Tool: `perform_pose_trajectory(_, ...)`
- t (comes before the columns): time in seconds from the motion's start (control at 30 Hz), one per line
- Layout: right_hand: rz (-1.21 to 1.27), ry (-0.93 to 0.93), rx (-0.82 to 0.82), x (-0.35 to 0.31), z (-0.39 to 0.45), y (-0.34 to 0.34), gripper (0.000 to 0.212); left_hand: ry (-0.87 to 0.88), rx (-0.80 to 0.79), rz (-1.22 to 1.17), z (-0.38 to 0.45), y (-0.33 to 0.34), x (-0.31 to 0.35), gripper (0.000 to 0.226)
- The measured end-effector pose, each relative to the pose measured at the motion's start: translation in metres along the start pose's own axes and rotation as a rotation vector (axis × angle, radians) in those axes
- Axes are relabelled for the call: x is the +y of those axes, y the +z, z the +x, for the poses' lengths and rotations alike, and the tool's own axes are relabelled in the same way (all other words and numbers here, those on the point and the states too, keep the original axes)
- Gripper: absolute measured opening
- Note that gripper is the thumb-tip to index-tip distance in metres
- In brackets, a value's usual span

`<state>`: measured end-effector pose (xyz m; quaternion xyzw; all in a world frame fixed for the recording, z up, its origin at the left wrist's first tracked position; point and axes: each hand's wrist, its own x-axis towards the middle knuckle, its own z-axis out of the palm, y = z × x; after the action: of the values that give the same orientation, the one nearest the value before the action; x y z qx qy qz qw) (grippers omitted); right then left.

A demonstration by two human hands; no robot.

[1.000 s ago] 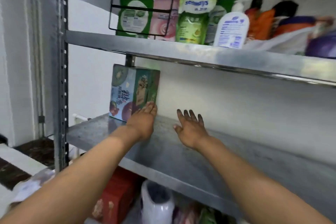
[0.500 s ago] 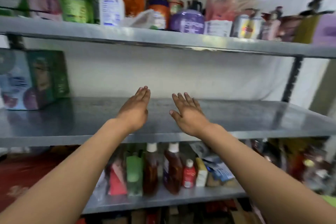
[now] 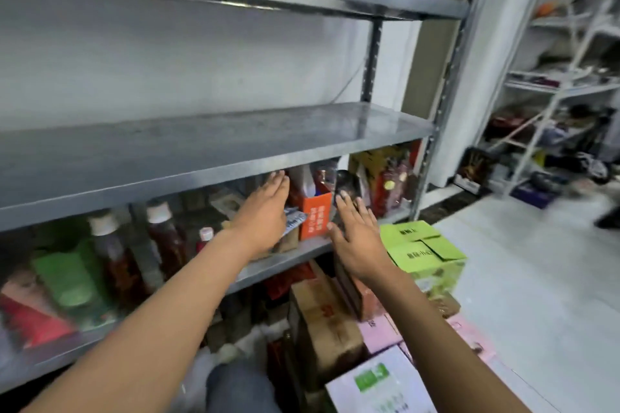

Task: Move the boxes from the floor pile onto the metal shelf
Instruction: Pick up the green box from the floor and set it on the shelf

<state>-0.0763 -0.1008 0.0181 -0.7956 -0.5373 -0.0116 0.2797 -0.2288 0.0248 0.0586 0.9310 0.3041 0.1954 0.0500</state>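
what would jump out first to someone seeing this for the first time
Two bare arms reach forward, the left hand and right hand both open and holding nothing, in front of the metal shelf, whose wide middle level shows nothing on it. Next comes the bright green box in the floor pile at lower right, with a brown cardboard box beside it.
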Motion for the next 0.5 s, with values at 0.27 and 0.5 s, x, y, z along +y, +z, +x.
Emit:
perform_pose_trajectory(0.27,0.121,0.387,-0.019,0.1,-0.035,0.034,0.059,0.055,-0.196,-0.096,0.021,0.091,0.06,0.064)
perform_pose_trajectory(0.5,0.205,0.571,-0.077,0.157,-0.059,0.066,0.058,-0.036,-0.336,-0.136,0.029,0.156,0.082,0.062)
